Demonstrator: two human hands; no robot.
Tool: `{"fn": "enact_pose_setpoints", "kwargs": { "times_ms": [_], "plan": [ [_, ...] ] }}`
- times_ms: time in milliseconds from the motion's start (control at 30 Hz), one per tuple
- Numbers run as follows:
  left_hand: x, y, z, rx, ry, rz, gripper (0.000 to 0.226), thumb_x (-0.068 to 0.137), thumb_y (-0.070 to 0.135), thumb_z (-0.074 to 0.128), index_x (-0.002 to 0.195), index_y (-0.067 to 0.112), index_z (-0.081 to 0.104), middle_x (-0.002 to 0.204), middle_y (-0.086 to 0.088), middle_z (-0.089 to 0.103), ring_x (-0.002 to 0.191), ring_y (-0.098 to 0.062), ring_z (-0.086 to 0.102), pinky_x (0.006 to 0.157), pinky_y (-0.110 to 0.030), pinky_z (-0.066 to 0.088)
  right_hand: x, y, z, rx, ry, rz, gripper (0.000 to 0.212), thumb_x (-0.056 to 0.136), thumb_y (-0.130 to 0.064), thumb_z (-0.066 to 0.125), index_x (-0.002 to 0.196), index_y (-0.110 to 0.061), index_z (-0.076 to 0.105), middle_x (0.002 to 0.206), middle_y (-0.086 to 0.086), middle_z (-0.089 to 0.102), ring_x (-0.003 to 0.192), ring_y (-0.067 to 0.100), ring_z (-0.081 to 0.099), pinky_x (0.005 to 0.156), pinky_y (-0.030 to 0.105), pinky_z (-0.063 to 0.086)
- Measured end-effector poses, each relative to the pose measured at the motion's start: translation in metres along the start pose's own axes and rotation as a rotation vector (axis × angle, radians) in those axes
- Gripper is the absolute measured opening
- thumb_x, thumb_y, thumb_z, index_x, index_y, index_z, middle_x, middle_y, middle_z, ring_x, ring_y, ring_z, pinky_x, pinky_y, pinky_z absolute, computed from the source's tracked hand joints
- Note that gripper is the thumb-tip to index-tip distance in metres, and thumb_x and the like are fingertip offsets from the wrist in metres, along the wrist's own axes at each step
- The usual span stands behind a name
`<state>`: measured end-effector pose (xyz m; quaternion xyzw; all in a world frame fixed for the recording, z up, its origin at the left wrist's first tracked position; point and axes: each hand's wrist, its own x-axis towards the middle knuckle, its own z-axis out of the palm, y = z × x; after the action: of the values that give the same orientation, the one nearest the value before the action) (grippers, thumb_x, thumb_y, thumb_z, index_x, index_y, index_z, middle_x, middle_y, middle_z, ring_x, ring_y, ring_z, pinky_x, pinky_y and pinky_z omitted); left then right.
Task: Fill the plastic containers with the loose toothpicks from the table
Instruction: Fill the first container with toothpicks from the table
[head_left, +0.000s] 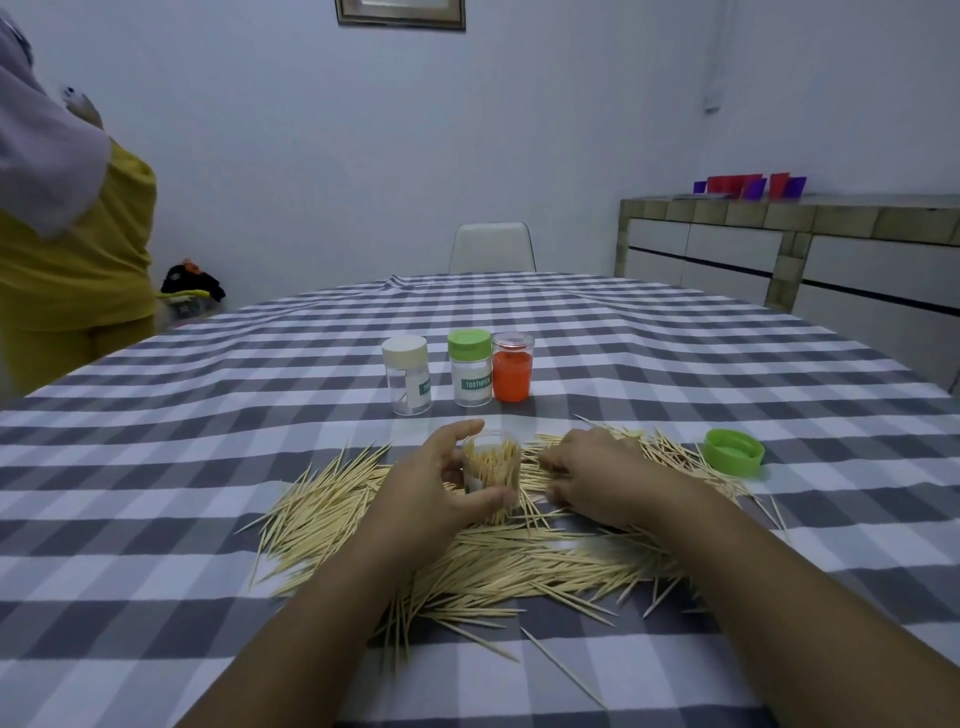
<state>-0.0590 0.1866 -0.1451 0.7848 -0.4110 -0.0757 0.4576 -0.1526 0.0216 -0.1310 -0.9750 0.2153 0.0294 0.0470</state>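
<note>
Toothpicks (332, 512) lie scattered across the checked bench (156, 467) nearest the camera. Left hand (431, 493) has its grip curled round an open clear container (492, 470) part-filled with picks, standing in the pile. Right hand (597, 475) rests knuckles-up on the picks, fingers bent; whether it pinches any, I cannot tell. Rightmost lies a green lid (733, 452).

Both forearms bare from frame edge to wrist; no sleeve cuff in view on either arm. Left hand (426, 491) and right hand (602, 475) ungloved, carrying no ring, watch or band on the visible surfaces. Fingernails too blurred to make out.
</note>
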Motion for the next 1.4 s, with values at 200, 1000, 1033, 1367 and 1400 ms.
{"fn": "enact_pose_setpoints", "kwargs": {
  "times_ms": [200, 1000, 1033, 1367, 1400],
  "plan": [
    [0.001, -0.001, 0.000, 0.010, -0.001, 0.011, 0.076, 0.071, 0.034, 0.081, 0.136, 0.039, 0.043, 0.086, 0.012, 0.064, 0.083, 0.009, 0.057, 0.063, 0.004, 0.037, 0.006, -0.011, 0.016, -0.047, 0.149, -0.031, 0.053, 0.097, -0.024, 0.046, 0.147, -0.022, 0.028, 0.148, 0.004, 0.033, 0.134, 0.025, 0.031, 0.107, 0.047, 0.023],
    [0.003, -0.005, 0.001, 0.029, 0.005, 0.006, 0.075, 0.068, 0.041, 0.082, 0.132, 0.044, 0.044, 0.082, 0.012, 0.063, 0.087, 0.007, 0.059, 0.065, -0.001, 0.038, 0.007, -0.019, 0.015, -0.063, 0.205, -0.033, 0.033, 0.091, -0.008, 0.052, 0.123, -0.010, 0.055, 0.118, 0.009, 0.052, 0.113, 0.025, 0.048, 0.089, 0.033, 0.042],
    [0.003, -0.005, 0.000, 0.032, 0.005, 0.006, 0.075, 0.068, 0.041, 0.082, 0.132, 0.044, 0.044, 0.082, 0.012, 0.062, 0.088, 0.007, 0.059, 0.065, -0.001, 0.038, 0.007, -0.019, 0.014, -0.054, 0.209, -0.016, 0.032, 0.090, -0.007, 0.053, 0.122, -0.010, 0.055, 0.117, 0.009, 0.053, 0.112, 0.025, 0.049, 0.088, 0.033, 0.043],
    [0.001, -0.002, 0.001, -0.017, 0.000, 0.006, 0.075, 0.069, 0.033, 0.083, 0.134, 0.038, 0.045, 0.082, 0.011, 0.063, 0.083, 0.003, 0.061, 0.064, -0.001, 0.042, 0.004, -0.014, -0.003, 0.175, 0.242, 0.146, 0.021, 0.093, -0.008, 0.048, 0.110, -0.015, 0.058, 0.097, 0.005, 0.061, 0.084, 0.024, 0.055, 0.067, 0.028, 0.038],
    [0.001, -0.002, 0.001, -0.019, 0.000, 0.004, 0.075, 0.069, 0.033, 0.083, 0.134, 0.038, 0.045, 0.081, 0.011, 0.062, 0.082, 0.001, 0.062, 0.064, -0.002, 0.043, 0.004, -0.013, -0.004, 0.214, 0.253, 0.143, 0.019, 0.094, -0.010, 0.048, 0.110, -0.015, 0.058, 0.095, 0.005, 0.061, 0.084, 0.023, 0.055, 0.067, 0.029, 0.038]
  ]
}}
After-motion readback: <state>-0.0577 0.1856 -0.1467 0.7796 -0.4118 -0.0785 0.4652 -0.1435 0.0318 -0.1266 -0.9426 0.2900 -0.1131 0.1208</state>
